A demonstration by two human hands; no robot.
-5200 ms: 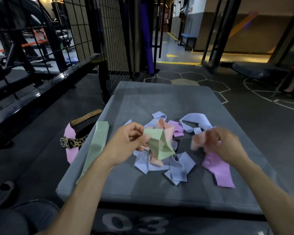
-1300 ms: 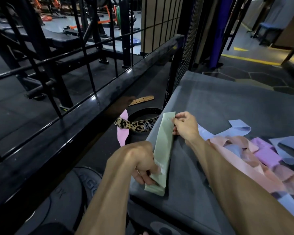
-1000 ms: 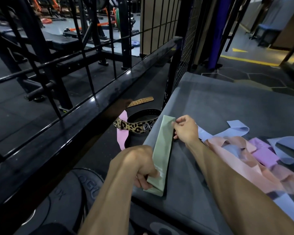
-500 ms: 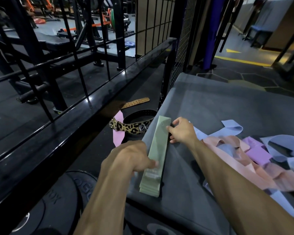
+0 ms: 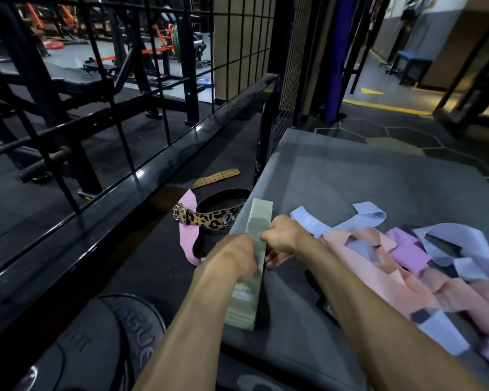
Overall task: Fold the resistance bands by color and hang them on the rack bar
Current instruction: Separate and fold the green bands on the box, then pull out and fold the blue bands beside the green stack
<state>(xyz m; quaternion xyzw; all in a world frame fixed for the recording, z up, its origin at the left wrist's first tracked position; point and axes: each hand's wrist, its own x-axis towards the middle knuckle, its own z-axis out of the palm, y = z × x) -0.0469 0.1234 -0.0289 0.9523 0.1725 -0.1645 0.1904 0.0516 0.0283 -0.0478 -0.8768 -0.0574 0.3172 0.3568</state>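
Green bands (image 5: 257, 246), stacked flat, lie along the left edge of the grey pad (image 5: 378, 182). Left hand (image 5: 235, 258) grips the stack at mid-length, fingers curled over it; right hand (image 5: 283, 235) pinches the same stack from the other side, just beside the left. Pink, purple and blue bands (image 5: 407, 255) lie tangled at the pad's right side; rack bar (image 5: 141, 176) runs left of the pad.

The green bands (image 5: 259, 230) look like matt woven cloth; the rack bar (image 5: 141, 179) is glossy black metal.
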